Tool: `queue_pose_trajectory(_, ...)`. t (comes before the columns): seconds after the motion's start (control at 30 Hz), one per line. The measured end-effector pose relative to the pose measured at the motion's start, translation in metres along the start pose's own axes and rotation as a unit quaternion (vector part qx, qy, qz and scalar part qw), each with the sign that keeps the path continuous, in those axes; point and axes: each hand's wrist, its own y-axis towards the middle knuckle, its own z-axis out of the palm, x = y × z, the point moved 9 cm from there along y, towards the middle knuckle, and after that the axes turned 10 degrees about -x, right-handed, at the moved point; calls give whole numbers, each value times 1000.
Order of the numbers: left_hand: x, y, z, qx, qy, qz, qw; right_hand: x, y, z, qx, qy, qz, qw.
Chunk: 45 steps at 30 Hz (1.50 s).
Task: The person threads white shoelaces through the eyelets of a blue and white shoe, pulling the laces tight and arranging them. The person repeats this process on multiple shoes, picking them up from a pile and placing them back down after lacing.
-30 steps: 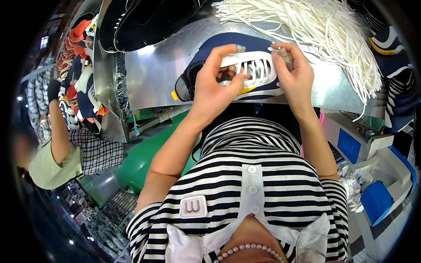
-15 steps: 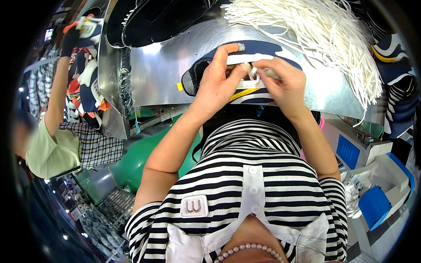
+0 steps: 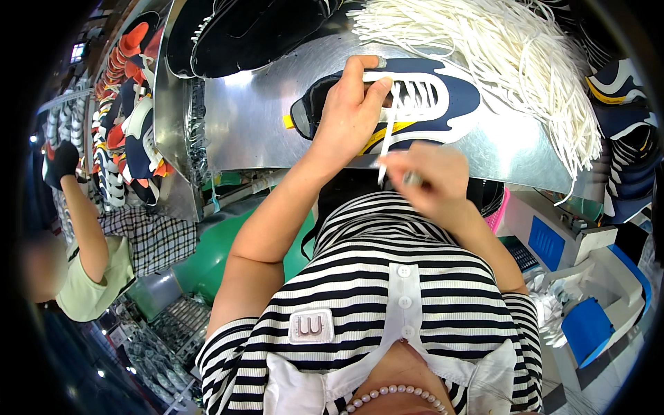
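A navy shoe upper (image 3: pixel 462 97) with white overlays and a yellow stripe lies on the metal worktop, its toe to the right. White lacing crosses its eyelet opening. My left hand (image 3: pixel 346 114) grips the upper beside the opening, thumb at the end of the lacing and index finger over the far edge. From there a white shoelace (image 3: pixel 389 135) runs taut toward me. Below the shoe's near side, my right hand (image 3: pixel 434 176) is closed on that lace, partly smeared by motion.
A pile of loose white laces (image 3: pixel 498 62) covers the far right of the metal worktop (image 3: pixel 242 131). Black shoe parts (image 3: pixel 256 34) lie at the far left. Stacked uppers (image 3: pixel 626 124) stand at right, with a blue-and-white machine (image 3: pixel 588 325) below. A co-worker's gloved hand (image 3: pixel 63 162) is at left.
My right hand has moved from the eyelets toward me, drawing the lace out straight. My left hand stays on the upper. The co-worker's arm has swung lower.
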Motion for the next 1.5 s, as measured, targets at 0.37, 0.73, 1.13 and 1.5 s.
queue_pose_trajectory(0.37, -28, -57, -38, 63, 171, 114, 976, -56, -49, -44, -59, 170, 492, 852)
queue_pose_trajectory(0.73, -29, -51, -33, 25, 176, 166, 970, -75, -30, 0, -83, 101, 441, 888)
queue_pose_trajectory(1.13, -21, -44, -17, -5, 239, 105, 965, -66, -22, -3, -87, 103, 388, 912)
queue_pose_trajectory(1.5, -29, -47, -7, 3, 224, 226, 948, -56, -26, -14, 37, -51, 359, 931)
